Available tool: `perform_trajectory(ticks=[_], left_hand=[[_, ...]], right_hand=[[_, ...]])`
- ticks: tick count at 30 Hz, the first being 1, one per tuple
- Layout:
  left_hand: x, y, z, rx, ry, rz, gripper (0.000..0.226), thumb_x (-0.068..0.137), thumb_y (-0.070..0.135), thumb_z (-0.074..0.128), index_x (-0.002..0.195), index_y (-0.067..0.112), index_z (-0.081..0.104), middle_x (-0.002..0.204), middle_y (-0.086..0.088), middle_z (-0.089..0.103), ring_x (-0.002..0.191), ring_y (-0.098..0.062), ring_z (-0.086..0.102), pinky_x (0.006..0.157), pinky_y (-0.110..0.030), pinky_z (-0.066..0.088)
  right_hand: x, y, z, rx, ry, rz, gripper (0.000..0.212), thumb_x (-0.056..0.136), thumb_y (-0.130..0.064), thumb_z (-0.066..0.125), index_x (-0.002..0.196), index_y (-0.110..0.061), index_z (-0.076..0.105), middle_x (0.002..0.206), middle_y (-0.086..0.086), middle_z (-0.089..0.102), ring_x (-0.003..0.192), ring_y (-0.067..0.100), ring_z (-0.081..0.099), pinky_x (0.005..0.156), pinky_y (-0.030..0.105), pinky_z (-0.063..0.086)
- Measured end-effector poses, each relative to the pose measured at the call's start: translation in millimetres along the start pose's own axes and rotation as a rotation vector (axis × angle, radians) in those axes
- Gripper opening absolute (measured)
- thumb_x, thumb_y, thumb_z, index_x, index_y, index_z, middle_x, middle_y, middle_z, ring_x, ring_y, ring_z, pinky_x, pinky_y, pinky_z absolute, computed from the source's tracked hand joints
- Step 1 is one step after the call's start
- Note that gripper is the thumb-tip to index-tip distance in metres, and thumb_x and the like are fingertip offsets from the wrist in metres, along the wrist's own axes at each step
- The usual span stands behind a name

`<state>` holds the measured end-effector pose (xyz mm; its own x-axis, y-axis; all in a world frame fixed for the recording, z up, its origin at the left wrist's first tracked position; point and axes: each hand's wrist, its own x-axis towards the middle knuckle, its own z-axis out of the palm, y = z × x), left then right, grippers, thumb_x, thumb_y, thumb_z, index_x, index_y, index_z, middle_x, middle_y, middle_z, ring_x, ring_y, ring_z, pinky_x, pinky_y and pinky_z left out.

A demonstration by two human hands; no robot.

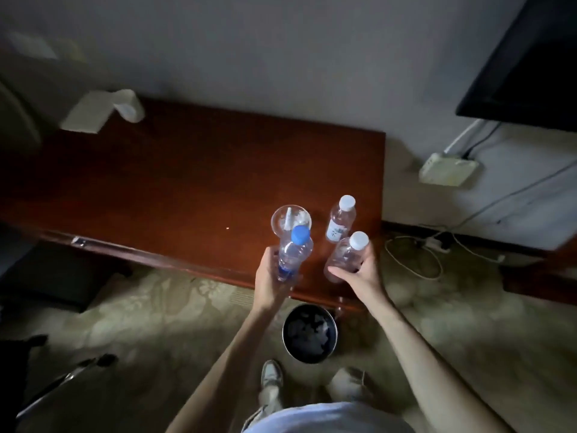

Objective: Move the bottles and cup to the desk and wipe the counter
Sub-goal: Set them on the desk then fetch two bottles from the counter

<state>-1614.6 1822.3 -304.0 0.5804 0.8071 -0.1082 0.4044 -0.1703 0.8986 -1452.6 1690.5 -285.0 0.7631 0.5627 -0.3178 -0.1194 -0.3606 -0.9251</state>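
gripping bottles [295, 257] in both hands [271, 276]

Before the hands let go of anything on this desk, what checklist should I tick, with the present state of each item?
1. Left hand grips the blue-capped bottle: ok.
2. Right hand grips a white-capped bottle: ok.
3. All caps on: ok.
4. Held bottles resting on the desk: cannot tell.
5. Other white-capped bottle standing upright: ok.
6. Cup on the desk, clear of its edge: ok.
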Motion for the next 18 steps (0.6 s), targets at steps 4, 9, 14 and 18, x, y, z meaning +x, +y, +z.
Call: perform_trajectory(ticks=[4, 9, 14, 18], left_hand=[[21, -16, 3, -0.025, 0.040, -0.015, 0.057, 0.069, 0.017, 0.084, 0.107, 0.031, 0.044, 0.097, 0.003, 0.069, 0.076, -0.015, 0.066, 0.062, -0.024, 0.053], [39, -22, 11, -0.059, 0.040, -0.022, 0.066, 0.069, 0.019, 0.084, 0.105, 0.052, 0.040, 0.101, 0.003, 0.068, 0.083, -0.018, 0.067, 0.068, -0.027, 0.055], [49, -32, 13, -0.077, -0.006, -0.043, 0.068, 0.061, 0.023, 0.087, 0.116, 0.034, 0.049, 0.105, 0.001, 0.069, 0.092, -0.022, 0.069, 0.078, -0.042, 0.060], [49, -33, 14, 0.004, -0.008, -0.062, 0.082, 0.050, 0.022, 0.093, 0.118, 0.019, 0.046, 0.109, -0.004, 0.062, 0.095, -0.022, 0.064, 0.081, -0.046, 0.058]], right_hand=[[-1, 14, 14, -0.010, 0.084, 0.029, 0.081, 0.058, 0.009, 0.085, 0.127, -0.004, 0.046, 0.115, 0.019, 0.065, 0.089, 0.009, 0.068, 0.081, 0.020, 0.054], [2, 17, 21, -0.078, 0.136, -0.017, 0.069, 0.059, 0.007, 0.085, 0.113, -0.017, 0.050, 0.108, 0.012, 0.066, 0.096, 0.022, 0.065, 0.073, 0.008, 0.049], [4, 16, 21, -0.106, 0.135, -0.044, 0.069, 0.059, 0.007, 0.085, 0.114, -0.014, 0.049, 0.106, 0.004, 0.064, 0.097, 0.018, 0.062, 0.071, -0.002, 0.041], [1, 26, 17, -0.120, 0.115, -0.042, 0.086, 0.056, 0.003, 0.087, 0.124, -0.023, 0.041, 0.125, -0.001, 0.054, 0.113, 0.014, 0.054, 0.086, 0.001, 0.039]])
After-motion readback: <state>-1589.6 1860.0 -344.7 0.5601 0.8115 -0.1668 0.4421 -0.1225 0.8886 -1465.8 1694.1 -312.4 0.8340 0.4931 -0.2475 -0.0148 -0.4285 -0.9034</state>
